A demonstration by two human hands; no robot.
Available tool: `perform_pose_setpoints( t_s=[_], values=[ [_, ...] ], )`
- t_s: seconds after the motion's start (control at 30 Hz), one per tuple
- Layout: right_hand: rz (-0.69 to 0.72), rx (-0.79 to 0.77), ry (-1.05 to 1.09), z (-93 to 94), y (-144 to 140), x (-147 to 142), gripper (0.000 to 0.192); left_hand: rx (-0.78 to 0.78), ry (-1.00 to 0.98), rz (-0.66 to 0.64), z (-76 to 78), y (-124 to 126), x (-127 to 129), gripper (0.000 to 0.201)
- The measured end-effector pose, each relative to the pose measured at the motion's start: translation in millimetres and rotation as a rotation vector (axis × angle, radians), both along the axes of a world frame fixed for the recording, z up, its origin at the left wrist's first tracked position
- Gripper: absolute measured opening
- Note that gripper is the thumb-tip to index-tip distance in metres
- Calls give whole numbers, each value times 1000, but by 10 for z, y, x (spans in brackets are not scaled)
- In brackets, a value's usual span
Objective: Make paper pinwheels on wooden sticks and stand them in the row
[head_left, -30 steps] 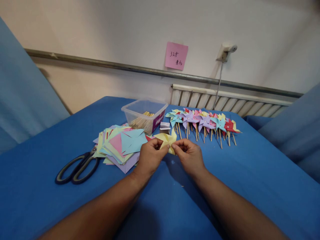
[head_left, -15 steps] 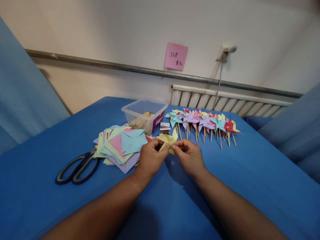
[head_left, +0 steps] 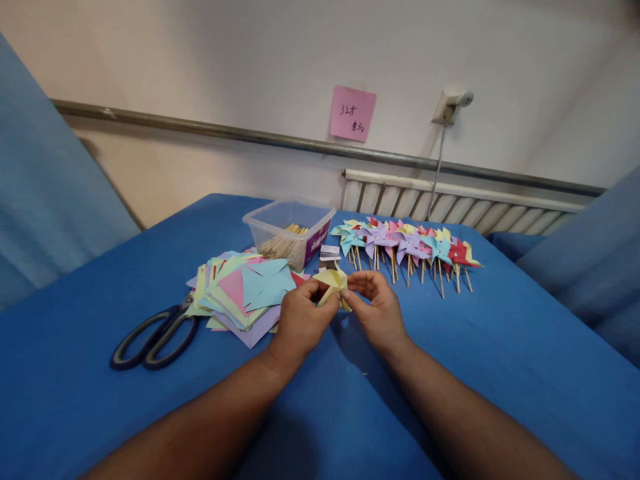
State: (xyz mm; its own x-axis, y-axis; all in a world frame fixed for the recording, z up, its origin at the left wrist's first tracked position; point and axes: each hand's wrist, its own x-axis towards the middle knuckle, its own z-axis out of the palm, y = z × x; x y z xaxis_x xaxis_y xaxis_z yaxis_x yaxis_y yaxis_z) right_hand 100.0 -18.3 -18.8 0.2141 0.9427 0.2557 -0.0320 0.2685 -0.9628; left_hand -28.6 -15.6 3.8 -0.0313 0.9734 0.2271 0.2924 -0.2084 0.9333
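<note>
Left hand [head_left: 299,319] and right hand [head_left: 376,312] pinch yellow folded paper [head_left: 332,283] between fingertips, both grips closed on it, above bench [head_left: 500,347]. Paper just right of coloured paper stack [head_left: 240,287]; folds unclear, probably pinwheel.

A makeshift craft-assembly room: blue-clothed table [head_left: 500,373] against a bare wall with radiator [head_left: 450,203], finished paper pinwheels [head_left: 407,243] in rows, handwritten pink note [head_left: 353,113].

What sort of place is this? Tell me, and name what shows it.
Probably a makeshift craft workstation indoors: a blue-covered table against a wall with a radiator, holding a stack of coloured paper squares, scissors and a row of finished pinwheels.
</note>
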Motion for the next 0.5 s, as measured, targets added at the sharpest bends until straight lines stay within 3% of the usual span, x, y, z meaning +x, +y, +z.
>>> perform_pose_setpoints(
  t_s=[0.13, 0.33, 0.5],
  values=[
    [57, -41, 178, -1, 40, -26, 51, 7, -48, -18, -18, 12, 3, 13],
    [250, -168, 222, 67, 33, 13, 37, -9, -118, -41, -51, 27, -7, 15],
    [213, -185, 268, 39, 23, 17, 33, -63, -191, -85, -70, 40, -8, 17]
  ],
)
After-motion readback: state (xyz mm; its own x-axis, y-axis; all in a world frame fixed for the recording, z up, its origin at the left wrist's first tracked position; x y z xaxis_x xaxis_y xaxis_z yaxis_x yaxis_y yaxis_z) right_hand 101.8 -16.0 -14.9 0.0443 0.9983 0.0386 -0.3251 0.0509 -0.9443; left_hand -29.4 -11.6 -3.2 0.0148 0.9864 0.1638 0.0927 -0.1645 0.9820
